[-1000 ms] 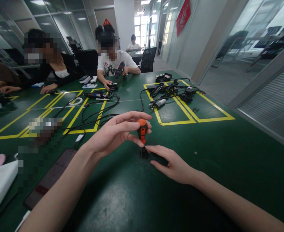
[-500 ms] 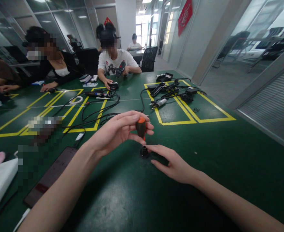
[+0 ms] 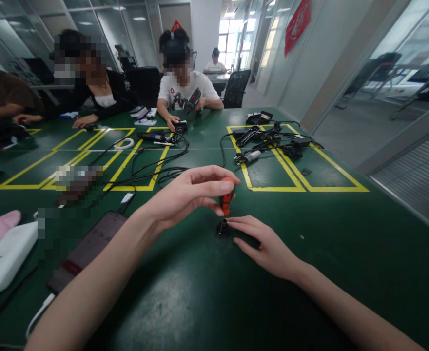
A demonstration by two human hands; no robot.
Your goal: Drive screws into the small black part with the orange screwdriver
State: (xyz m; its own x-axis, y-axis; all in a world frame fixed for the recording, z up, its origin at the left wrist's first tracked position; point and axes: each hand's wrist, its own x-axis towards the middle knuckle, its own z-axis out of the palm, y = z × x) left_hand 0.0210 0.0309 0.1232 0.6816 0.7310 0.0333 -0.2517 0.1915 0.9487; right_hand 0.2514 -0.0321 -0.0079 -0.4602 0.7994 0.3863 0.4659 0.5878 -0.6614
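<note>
My left hand (image 3: 194, 192) is closed around the orange-and-black handle of a small screwdriver (image 3: 226, 201), held upright with its tip pointing down. Directly beneath it, a small black round part (image 3: 222, 230) with a raised neck stands on the green table. The screwdriver's tip reaches this neck, though whether it sits inside something there I cannot tell. From the right, my right hand (image 3: 267, 243) lies low by the table with fingers stretched out. Its index fingertip touches or nearly touches the neck, and its thumb is apart from the part.
Yellow tape marks the green table (image 3: 327, 273). Black cables and tools (image 3: 269, 139) lie beyond my hands on the right, a small screw pile (image 3: 305, 171) nearby. A dark phone (image 3: 90, 243) and a white box (image 3: 9, 258) are left. Across sits a person holding a power drill (image 3: 192, 101).
The screwdriver handle has turned in my left fingers, whose grip has shifted around it. My right hand stays beside the black part. The whole view has swung slightly left.
</note>
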